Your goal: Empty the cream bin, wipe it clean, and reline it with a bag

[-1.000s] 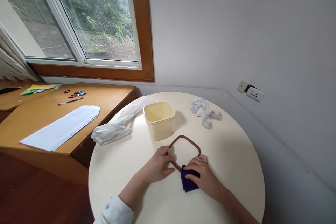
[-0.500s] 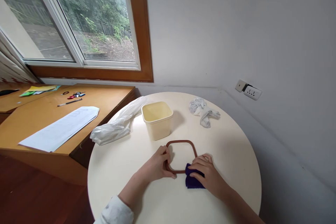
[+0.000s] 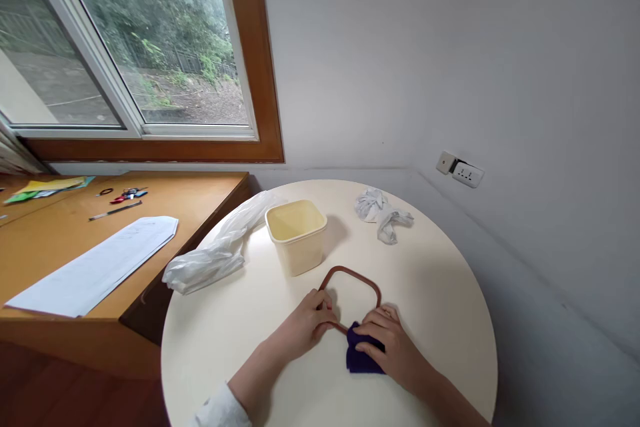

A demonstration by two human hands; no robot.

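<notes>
A brown square ring with rounded corners (image 3: pixel 356 273), perhaps the rim of the bin, is held between both hands low over the round table. My left hand (image 3: pixel 311 321) is closed on its left side, thumb and fingers pinching it. My right hand (image 3: pixel 385 340) presses a folded dark purple cloth (image 3: pixel 364 361) around the ring's near right corner, which the cloth and fingers hide. Just beyond the ring stands an upright cream plastic bin (image 3: pixel 300 250), its open top showing the inside.
On the round cream table (image 3: pixel 225 340) lie a long clear plastic bag (image 3: pixel 213 260) at left and a crumpled plastic bag (image 3: pixel 383 213) at the back right. A wooden desk (image 3: pixel 200 193) on the left bears papers (image 3: pixel 100 263), a pen (image 3: pixel 115 211) and keys (image 3: pixel 131 194). A wall socket (image 3: pixel 468 174) is at right.
The ring has turned clockwise and looks tilted now. The right hand and cloth have shifted slightly toward me and left. The whole view has swung a little to the right.
</notes>
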